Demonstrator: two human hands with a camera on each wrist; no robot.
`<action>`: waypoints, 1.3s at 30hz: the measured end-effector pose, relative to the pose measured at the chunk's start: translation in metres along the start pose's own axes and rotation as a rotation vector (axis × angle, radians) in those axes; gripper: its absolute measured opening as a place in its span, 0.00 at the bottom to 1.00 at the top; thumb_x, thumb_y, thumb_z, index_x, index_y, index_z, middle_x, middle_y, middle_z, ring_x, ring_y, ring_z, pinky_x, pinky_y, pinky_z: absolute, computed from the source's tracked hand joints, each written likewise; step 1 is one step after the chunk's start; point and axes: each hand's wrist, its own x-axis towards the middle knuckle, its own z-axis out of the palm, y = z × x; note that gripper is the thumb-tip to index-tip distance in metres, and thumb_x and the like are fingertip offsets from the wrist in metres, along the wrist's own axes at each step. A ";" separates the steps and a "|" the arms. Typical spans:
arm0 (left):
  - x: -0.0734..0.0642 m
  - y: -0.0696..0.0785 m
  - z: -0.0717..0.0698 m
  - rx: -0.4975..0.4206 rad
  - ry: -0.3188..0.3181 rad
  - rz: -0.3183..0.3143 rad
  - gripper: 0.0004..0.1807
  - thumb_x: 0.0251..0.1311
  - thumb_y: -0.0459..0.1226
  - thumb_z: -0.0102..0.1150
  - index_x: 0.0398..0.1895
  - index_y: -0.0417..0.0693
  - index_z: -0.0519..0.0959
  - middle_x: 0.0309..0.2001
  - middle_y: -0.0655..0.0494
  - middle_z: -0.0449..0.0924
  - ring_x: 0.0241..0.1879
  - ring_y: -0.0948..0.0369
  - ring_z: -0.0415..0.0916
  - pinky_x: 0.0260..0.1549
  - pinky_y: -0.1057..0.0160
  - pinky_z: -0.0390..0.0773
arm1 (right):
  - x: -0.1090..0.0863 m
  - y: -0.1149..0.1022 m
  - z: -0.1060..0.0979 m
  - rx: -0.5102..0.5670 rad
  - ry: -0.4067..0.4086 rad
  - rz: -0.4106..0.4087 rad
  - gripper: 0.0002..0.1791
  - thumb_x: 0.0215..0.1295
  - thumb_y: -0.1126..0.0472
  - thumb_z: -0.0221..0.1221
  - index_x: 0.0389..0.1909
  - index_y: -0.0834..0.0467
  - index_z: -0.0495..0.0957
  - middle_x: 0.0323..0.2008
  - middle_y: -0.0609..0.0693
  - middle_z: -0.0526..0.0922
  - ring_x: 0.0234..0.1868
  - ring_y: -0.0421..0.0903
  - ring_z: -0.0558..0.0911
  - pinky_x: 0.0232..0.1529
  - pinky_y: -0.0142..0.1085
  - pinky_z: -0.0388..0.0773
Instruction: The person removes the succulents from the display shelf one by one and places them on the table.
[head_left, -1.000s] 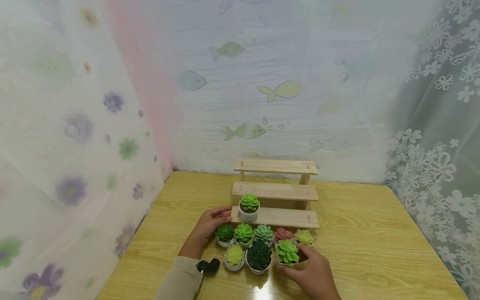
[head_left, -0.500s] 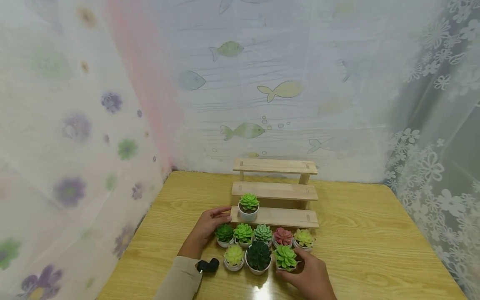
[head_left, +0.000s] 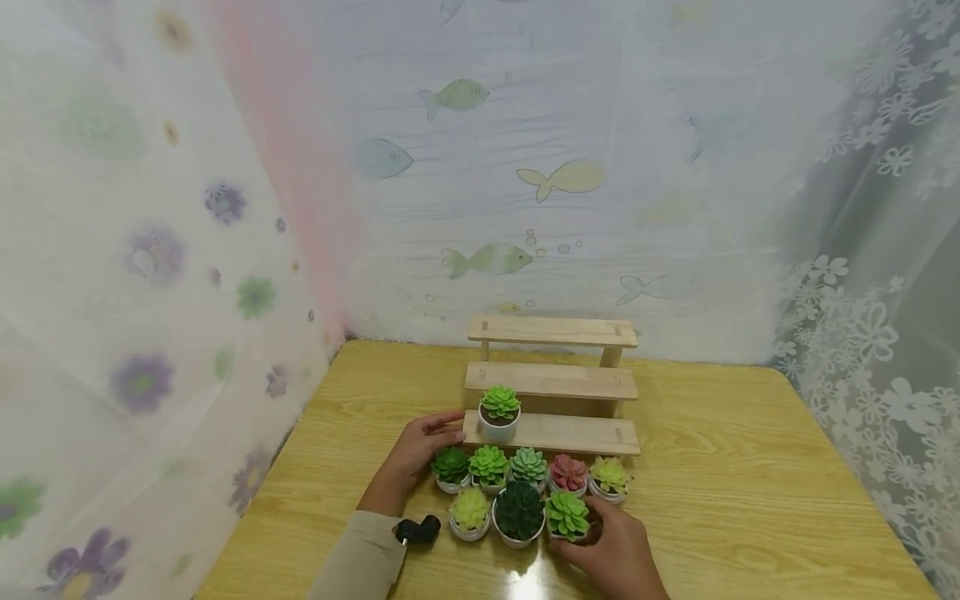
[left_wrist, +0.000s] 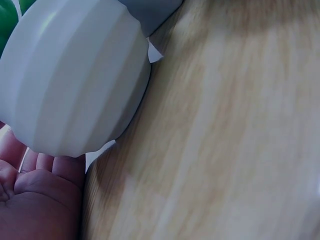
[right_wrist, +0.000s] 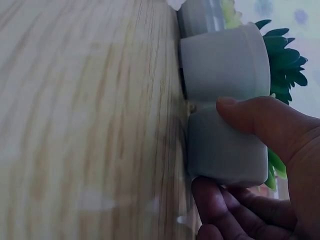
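Observation:
My right hand (head_left: 617,548) grips the small white pot (right_wrist: 227,145) of a bright green potted succulent (head_left: 567,515), thumb on one side and fingers on the other. That pot stands at table level, right beside the white pot of a dark green succulent (head_left: 518,510). My left hand (head_left: 420,448) reaches to the left end of the lowest shelf of a three-step wooden plant stand (head_left: 570,432), its fingers fairly straight at the edge. Another bright green potted succulent (head_left: 498,413) sits on that shelf's left part. In the left wrist view, a ribbed white pot (left_wrist: 75,80) partly hides the left fingers.
Between the stand and me, a row of potted succulents holds a deep green one (head_left: 451,467), a pale blue-green one (head_left: 528,467), a red one (head_left: 568,472) and a yellow-green one (head_left: 610,477). A yellow succulent (head_left: 470,510) stands in front. Printed curtains surround the wooden table (head_left: 735,467).
My right hand has brought the bright green succulent a little left and down, close against the dark green one's pot. The left hand has stayed at the shelf's end.

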 end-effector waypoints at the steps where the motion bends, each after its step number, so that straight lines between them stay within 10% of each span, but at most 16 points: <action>1: 0.000 0.001 0.000 -0.002 0.000 0.002 0.27 0.65 0.38 0.70 0.67 0.45 0.79 0.58 0.43 0.84 0.54 0.57 0.84 0.54 0.61 0.83 | 0.000 0.000 0.000 0.000 0.003 -0.001 0.36 0.38 0.47 0.85 0.49 0.58 0.84 0.25 0.41 0.82 0.27 0.35 0.77 0.29 0.32 0.75; 39: -0.001 0.001 0.000 -0.025 -0.001 0.004 0.27 0.65 0.37 0.71 0.67 0.44 0.80 0.56 0.44 0.86 0.51 0.60 0.85 0.51 0.64 0.83 | -0.013 -0.015 -0.043 0.080 -0.071 0.029 0.33 0.46 0.56 0.82 0.57 0.55 0.84 0.42 0.44 0.87 0.34 0.38 0.85 0.33 0.30 0.81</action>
